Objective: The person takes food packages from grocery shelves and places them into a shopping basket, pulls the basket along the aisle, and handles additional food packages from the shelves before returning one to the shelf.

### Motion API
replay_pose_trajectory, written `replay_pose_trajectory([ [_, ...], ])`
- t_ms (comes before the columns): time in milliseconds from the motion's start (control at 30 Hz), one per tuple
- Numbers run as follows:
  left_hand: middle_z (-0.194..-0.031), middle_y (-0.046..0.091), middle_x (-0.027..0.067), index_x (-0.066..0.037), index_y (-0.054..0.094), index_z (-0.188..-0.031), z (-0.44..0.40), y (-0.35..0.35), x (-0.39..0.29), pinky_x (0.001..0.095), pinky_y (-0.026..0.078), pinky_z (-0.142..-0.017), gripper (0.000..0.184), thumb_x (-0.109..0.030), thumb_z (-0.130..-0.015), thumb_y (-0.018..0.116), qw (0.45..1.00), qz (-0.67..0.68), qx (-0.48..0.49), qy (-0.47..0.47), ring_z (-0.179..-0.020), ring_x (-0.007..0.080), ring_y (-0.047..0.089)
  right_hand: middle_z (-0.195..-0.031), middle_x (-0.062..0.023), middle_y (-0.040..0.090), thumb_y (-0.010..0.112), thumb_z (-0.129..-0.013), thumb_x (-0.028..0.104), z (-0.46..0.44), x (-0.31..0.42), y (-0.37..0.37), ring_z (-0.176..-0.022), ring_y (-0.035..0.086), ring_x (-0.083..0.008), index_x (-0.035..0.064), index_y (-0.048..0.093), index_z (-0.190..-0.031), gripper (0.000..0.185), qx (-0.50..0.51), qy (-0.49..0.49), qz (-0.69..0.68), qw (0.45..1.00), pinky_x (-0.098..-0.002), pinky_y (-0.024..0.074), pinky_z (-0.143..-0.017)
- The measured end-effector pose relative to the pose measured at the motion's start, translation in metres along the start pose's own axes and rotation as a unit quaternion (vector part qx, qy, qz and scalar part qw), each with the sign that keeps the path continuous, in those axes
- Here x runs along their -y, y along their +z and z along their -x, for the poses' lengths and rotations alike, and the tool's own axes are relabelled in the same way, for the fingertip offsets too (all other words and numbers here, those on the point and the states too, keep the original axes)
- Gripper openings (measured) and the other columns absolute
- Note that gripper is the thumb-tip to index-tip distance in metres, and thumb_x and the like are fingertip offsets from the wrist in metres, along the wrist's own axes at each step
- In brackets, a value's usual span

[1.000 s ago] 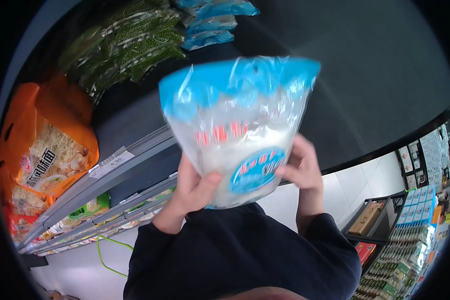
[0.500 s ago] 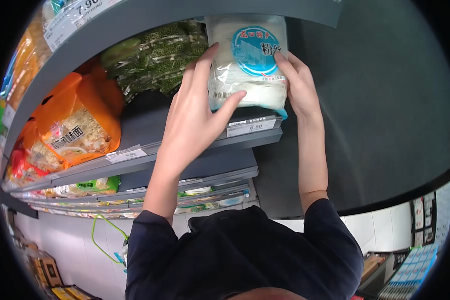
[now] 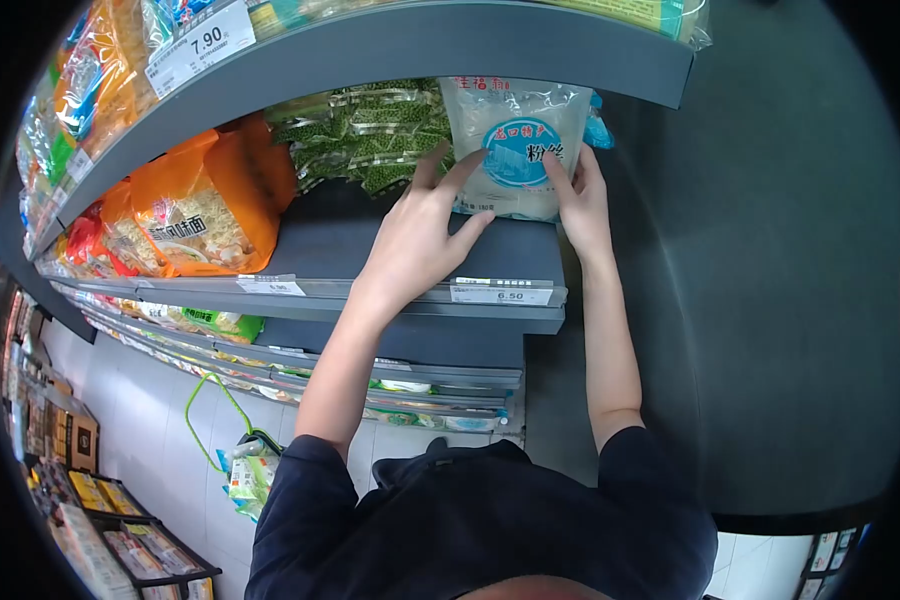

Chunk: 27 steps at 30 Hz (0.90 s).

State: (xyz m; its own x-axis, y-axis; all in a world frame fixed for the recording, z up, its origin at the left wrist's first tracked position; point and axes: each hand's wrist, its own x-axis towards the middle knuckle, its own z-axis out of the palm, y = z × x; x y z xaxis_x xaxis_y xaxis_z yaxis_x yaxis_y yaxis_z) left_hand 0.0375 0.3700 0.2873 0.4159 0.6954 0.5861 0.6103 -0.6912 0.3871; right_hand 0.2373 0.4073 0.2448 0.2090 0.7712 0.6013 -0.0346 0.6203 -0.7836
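Note:
A clear bag of vermicelli (image 3: 520, 205) with a round blue label stands on the shelf, under the board above. My left hand (image 3: 415, 235) is at its left front side with fingers spread, the index fingertip against the bag and the thumb near its lower edge. At the right edge, my right hand (image 3: 582, 205) grips the bag, its thumb on the front by the label and its other fingers around the side. Part of another blue-edged package (image 3: 598, 125) shows behind the bag. Left of the vermicelli lie bags of green beans (image 3: 370, 130).
Orange noodle bags (image 3: 210, 205) stand farther left on the same shelf. The upper shelf edge (image 3: 450, 45) overhangs the bag. Price tags (image 3: 500, 296) line the front lip. A dark panel (image 3: 770, 280) is on the right. A green-handled basket (image 3: 250, 470) with packages is below left.
The vermicelli bag has moved deeper onto the shelf and now sits farther behind the front lip. Both hands went in with it; the left fingers are more spread. The view has shifted.

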Motion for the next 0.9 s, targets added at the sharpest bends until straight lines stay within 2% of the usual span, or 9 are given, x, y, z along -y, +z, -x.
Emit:
replay_pose_trajectory([
  [167, -0.128, 0.038, 0.0235, -0.011, 0.046, -0.123, -0.002, 0.004, -0.002, 0.0404, 0.043, -0.086, 0.05, -0.023, -0.077, 0.061, 1.0, 0.003, -0.01, -0.019, -0.105, 0.0403, 0.05, -0.098, -0.0092, 0.056, 0.064, -0.08, 0.014, 0.01, -0.009, 0.001, -0.094, 0.052, -0.0137, 0.0003, 0.045, -0.112, 0.039, 0.009, 0.011, 0.01, 1.0, -0.0269, 0.0401, -0.083],
  [233, -0.124, 0.04, 0.0282, -0.01, 0.046, -0.123, -0.001, 0.003, 0.002, 0.0421, 0.045, -0.085, 0.051, -0.021, -0.075, 0.061, 0.999, -0.005, -0.037, 0.02, -0.098, 0.0413, 0.053, -0.101, -0.0089, 0.054, 0.067, -0.078, 0.014, 0.014, -0.011, -0.003, -0.096, 0.05, -0.0147, 0.0005, 0.044, -0.113, 0.043, 0.002, -0.032, 0.104, 0.994, -0.0282, 0.0387, -0.085],
  [333, -0.12, 0.042, 0.0289, -0.003, 0.048, -0.118, 0.003, 0.0, 0.005, 0.041, 0.044, -0.086, 0.048, -0.019, -0.074, 0.06, 0.995, -0.014, -0.092, 0.037, -0.101, 0.0414, 0.051, -0.113, -0.0107, 0.048, 0.069, -0.077, 0.015, 0.018, -0.021, -0.006, -0.106, 0.046, -0.0188, -0.0002, 0.039, -0.12, 0.054, -0.024, -0.046, 0.121, 0.991, -0.0315, 0.0353, -0.091],
  [367, -0.118, 0.043, 0.0282, 0.0, 0.048, -0.117, 0.006, -0.004, 0.005, 0.0402, 0.043, -0.087, 0.049, -0.019, -0.073, 0.06, 0.994, -0.016, -0.101, 0.041, -0.104, 0.0404, 0.05, -0.116, -0.0116, 0.047, 0.068, -0.077, 0.015, 0.02, -0.021, -0.006, -0.108, 0.045, -0.0195, -0.0001, 0.039, -0.12, 0.054, -0.035, -0.046, 0.145, 0.988, -0.0319, 0.0338, -0.093],
  [467, -0.121, 0.04, 0.0238, 0.0, 0.047, -0.114, 0.019, -0.015, 0.001, 0.0386, 0.042, -0.088, 0.047, -0.018, -0.073, 0.062, 0.995, -0.002, -0.095, -0.013, -0.108, 0.0367, 0.046, -0.121, -0.0127, 0.045, 0.065, -0.081, 0.017, 0.021, -0.037, -0.012, -0.111, 0.043, -0.0201, -0.0001, 0.037, -0.123, 0.053, -0.026, -0.05, 0.138, 0.989, -0.0319, 0.0312, -0.095],
  [500, -0.12, 0.04, 0.0221, 0.0, 0.046, -0.113, 0.026, -0.02, 0.001, 0.038, 0.042, -0.088, 0.046, -0.016, -0.073, 0.063, 0.993, 0.006, -0.116, 0.003, -0.108, 0.0359, 0.046, -0.122, -0.0134, 0.044, 0.064, -0.081, 0.019, 0.022, -0.041, -0.014, -0.11, 0.043, -0.0206, -0.0004, 0.037, -0.123, 0.053, -0.029, -0.05, 0.167, 0.984, -0.0325, 0.0314, -0.095],
  [600, -0.113, 0.04, 0.0195, 0.0, 0.044, -0.109, 0.045, -0.036, -0.006, 0.0371, 0.044, -0.081, 0.041, -0.013, -0.074, 0.061, 0.985, 0.012, -0.171, 0.024, -0.1, 0.0334, 0.048, -0.123, -0.0181, 0.043, 0.06, -0.085, 0.018, 0.027, -0.046, -0.013, -0.11, 0.043, -0.0219, -0.0032, 0.034, -0.124, 0.051, 0.005, -0.041, 0.125, 0.991, -0.0326, 0.0333, -0.094],
  [767, -0.112, 0.043, 0.0171, -0.001, 0.048, -0.106, 0.095, -0.061, -0.02, 0.0335, 0.044, -0.08, 0.034, -0.005, -0.074, 0.06, 0.962, 0.078, -0.257, 0.052, -0.099, 0.0304, 0.05, -0.129, -0.0235, 0.037, 0.055, -0.087, 0.017, 0.037, -0.04, -0.011, -0.116, 0.04, -0.0271, -0.0038, 0.032, -0.128, 0.051, -0.036, -0.006, 0.154, 0.987, -0.0348, 0.0327, -0.096],
  [900, -0.108, 0.048, 0.0142, -0.001, 0.05, -0.103, 0.155, -0.055, -0.003, 0.0341, 0.043, -0.082, 0.03, 0.001, -0.075, 0.059, 0.959, 0.086, -0.271, 0.006, -0.098, 0.0279, 0.051, -0.124, -0.0228, 0.042, 0.047, -0.091, 0.016, 0.049, -0.046, -0.021, -0.114, 0.044, -0.0286, -0.0032, 0.033, -0.127, 0.044, -0.055, -0.079, 0.164, 0.982, -0.0358, 0.0345, -0.096],
])
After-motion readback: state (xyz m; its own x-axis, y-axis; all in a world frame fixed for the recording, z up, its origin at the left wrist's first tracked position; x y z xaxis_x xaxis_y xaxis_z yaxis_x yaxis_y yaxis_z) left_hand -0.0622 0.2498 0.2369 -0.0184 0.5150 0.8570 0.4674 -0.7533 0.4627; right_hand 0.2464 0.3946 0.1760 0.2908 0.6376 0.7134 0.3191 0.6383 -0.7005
